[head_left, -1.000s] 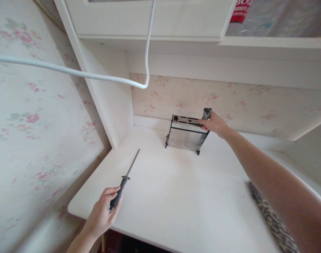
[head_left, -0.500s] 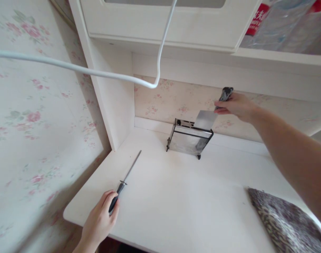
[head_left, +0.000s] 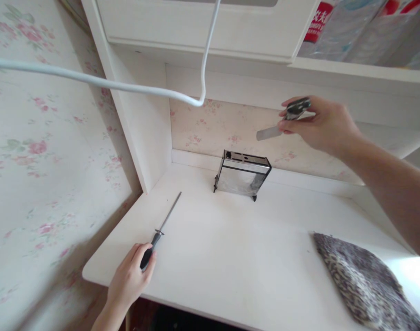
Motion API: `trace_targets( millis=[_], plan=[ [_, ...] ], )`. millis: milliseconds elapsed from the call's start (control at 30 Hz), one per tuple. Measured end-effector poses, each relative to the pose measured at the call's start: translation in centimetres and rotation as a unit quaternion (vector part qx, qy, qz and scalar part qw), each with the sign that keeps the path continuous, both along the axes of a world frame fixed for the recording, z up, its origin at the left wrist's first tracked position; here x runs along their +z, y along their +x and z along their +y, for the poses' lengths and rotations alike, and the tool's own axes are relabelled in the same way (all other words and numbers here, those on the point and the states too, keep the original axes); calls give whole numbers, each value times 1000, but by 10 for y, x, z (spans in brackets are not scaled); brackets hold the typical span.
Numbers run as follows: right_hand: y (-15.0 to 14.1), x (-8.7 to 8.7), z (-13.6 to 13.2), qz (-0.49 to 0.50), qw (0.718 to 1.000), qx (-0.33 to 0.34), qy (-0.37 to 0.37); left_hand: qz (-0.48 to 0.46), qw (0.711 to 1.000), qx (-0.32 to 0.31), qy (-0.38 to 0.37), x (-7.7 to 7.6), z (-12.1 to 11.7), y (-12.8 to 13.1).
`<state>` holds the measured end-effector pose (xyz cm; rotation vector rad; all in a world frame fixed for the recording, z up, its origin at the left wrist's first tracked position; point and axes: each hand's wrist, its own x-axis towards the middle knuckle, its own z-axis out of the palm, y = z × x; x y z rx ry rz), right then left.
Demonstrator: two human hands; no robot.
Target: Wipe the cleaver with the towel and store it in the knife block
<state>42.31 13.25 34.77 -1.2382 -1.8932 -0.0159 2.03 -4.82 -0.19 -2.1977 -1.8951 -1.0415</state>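
In my left hand (head_left: 130, 273) is the dark handle of a sharpening steel (head_left: 169, 215); its thin metal rod points away from me, low over the white desktop or resting on it. My right hand (head_left: 322, 122), raised at the back right, grips the black handle of a kitchen knife (head_left: 270, 133), whose blade tilts to the left and is seen foreshortened. Below and left of that knife, apart from it, a knife block (head_left: 244, 177) with clear sides and a slotted metal top stands upright near the back wall.
A grey-brown patterned cloth (head_left: 361, 276) lies at the right of the white desk (head_left: 227, 257). A white cable (head_left: 127, 85) hangs across the upper left, close to the camera. Overhead are a white cabinet (head_left: 196, 32) and a shelf holding plastic bottles (head_left: 354, 32).
My right hand has drawn the knife up out of the block's slot and moved it up and right, turning the blade leftward. My left hand stays nearly in place with the sharpening steel.
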Motion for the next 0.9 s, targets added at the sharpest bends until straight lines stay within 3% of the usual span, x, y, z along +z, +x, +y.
trace_targets(
  millis=[100, 167, 300, 400, 500, 667, 900],
  plan=[
    [-24, -33, -33, -76, 990, 67, 95, 11, 1000, -5, 9, -1, -1, -1],
    [-41, -64, -54, -119, 975, 130, 138, 17, 1000, -5, 22, -1, -1, -1],
    [-75, -142, -88, -224, 960, 155, 68, 23, 999, 6, 47, -1, -2, 1],
    [-104, -200, -108, -244, 942, 218, 77, 38, 998, 17, 53, -1, -3, 2],
    [-129, -244, -121, -225, 937, 253, 89, 45, 998, 24, 45, -2, -4, 2],
    [-154, -285, -131, -173, 947, 262, 68, 32, 999, 23, 37, -3, -3, 1],
    [-171, -306, -146, -227, 947, 225, 20, 29, 999, 20, 32, -4, -5, -1]
  ],
)
